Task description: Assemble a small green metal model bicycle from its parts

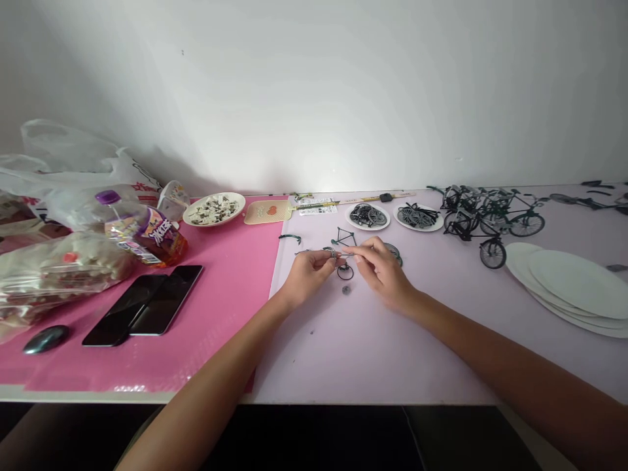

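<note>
starting at the near part of the counter (373,366), a tiny loose speck (311,332) sits where a brushing wrist could send it rolling. farther in, a small round disc (346,290) lies flat, best slid or lifted by its edge, and just beyond it a dark ring (345,277) is partly tucked by the fingers.

over that, the left hand (314,269) is closed in a fingertip pinch on a small metallic part (334,254); the right hand (385,267) pinches a thin rod (348,254), its tip meeting that part. both look light, stiff and rather slick, so i'd grip the part by its sides and keep the rod in line; its exact shape is too small to tell.

beyond the hands, the green frame (346,231) seems thin enough to bend, better held by a joint than mid-tube. the curved green bar (290,236) should take a pinch at its middle. farther back, one white plate (367,228) bears spoked wheels, likely fragile, best taken by the rim.
</note>
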`<action>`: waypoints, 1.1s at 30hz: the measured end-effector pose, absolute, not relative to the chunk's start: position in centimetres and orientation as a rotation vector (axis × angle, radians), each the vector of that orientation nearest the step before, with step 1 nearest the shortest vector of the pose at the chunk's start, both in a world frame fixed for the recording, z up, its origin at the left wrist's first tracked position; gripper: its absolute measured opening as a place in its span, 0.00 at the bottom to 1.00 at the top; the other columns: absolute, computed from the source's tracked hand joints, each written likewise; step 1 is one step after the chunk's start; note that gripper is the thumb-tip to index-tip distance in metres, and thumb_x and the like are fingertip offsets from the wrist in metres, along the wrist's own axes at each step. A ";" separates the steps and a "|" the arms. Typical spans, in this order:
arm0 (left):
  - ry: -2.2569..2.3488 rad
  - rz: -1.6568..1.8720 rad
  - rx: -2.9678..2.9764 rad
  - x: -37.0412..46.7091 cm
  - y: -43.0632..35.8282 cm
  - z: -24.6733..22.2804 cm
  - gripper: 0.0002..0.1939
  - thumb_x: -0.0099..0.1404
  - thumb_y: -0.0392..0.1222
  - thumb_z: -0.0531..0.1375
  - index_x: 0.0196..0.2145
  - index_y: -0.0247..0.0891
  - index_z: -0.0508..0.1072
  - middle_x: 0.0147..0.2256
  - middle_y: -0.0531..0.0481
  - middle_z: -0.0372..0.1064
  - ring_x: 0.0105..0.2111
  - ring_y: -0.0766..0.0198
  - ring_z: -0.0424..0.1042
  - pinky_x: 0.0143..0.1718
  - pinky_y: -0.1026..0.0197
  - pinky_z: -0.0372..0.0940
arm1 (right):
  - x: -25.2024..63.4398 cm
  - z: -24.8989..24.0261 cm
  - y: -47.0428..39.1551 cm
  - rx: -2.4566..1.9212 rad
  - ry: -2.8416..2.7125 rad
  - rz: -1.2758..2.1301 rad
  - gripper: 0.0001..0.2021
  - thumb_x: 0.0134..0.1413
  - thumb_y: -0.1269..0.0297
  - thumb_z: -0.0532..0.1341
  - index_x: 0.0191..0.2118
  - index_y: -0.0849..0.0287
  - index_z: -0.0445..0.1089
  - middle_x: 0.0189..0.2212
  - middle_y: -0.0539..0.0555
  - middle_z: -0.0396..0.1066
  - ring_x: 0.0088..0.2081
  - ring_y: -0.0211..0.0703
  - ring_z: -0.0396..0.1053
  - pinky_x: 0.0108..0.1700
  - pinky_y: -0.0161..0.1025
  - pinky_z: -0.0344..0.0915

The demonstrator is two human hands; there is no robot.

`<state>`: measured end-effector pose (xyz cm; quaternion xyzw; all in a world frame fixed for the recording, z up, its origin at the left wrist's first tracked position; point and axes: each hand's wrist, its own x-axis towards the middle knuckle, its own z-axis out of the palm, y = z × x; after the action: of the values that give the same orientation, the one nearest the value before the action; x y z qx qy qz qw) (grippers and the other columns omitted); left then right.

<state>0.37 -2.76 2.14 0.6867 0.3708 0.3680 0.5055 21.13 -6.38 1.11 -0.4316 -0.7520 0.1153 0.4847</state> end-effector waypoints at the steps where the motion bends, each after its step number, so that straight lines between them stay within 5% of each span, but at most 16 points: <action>1: 0.905 0.894 1.658 0.4 -2.8 2.1 0.15 0.69 0.48 0.62 0.43 0.34 0.82 0.45 0.43 0.83 0.51 0.49 0.79 0.53 0.54 0.70 | 21.1 1.0 -6.3 -1.030 -1.858 0.236 0.16 0.73 0.57 0.55 0.53 0.51 0.78 0.38 0.55 0.69 0.33 0.43 0.67 0.32 0.40 0.67; 10: 0.948 0.913 1.663 0.5 -2.8 2.4 0.15 0.69 0.44 0.60 0.44 0.32 0.82 0.47 0.41 0.82 0.49 0.52 0.79 0.53 0.55 0.70 | 21.1 0.2 -5.9 -0.989 -1.854 0.102 0.10 0.68 0.63 0.62 0.45 0.53 0.82 0.34 0.53 0.72 0.29 0.39 0.66 0.30 0.39 0.65; 33: 0.913 0.930 1.648 0.6 -2.6 1.7 0.17 0.69 0.48 0.63 0.46 0.33 0.82 0.50 0.41 0.82 0.53 0.49 0.79 0.57 0.51 0.70 | 21.1 0.2 -5.8 -0.981 -1.895 -0.022 0.07 0.69 0.66 0.62 0.45 0.55 0.79 0.35 0.53 0.73 0.27 0.38 0.66 0.29 0.38 0.64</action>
<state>0.55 -2.63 1.68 0.6807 0.3771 0.3840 0.4969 21.14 -5.81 0.16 -0.4026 -0.7777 -0.0089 0.4828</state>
